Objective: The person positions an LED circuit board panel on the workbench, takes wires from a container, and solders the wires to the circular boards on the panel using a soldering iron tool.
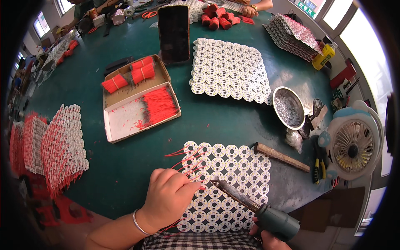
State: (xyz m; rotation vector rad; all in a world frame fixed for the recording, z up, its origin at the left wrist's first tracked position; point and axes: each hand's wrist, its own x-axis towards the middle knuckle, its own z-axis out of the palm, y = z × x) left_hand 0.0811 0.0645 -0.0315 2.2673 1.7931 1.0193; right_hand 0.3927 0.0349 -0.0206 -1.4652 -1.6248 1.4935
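A panel of round white LED boards lies in front of me. Thin red wires stick out from its left columns. Over the panel's left side, my left hand is closed, its fingertips pinching a red wire close to a disc; the fingers partly hide the wire. My right hand, low at the right and mostly hidden, grips a soldering iron with a dark green handle. The iron's tip points left, just above the boards and near my left fingertips. Whether it touches is unclear.
An open cardboard box holds red wire bundles. Beyond it stands a phone. Another LED panel stack, a metal bowl, a wooden bar, pliers and a fan are rightward. Wired panels stand left. Another person's hand is far off.
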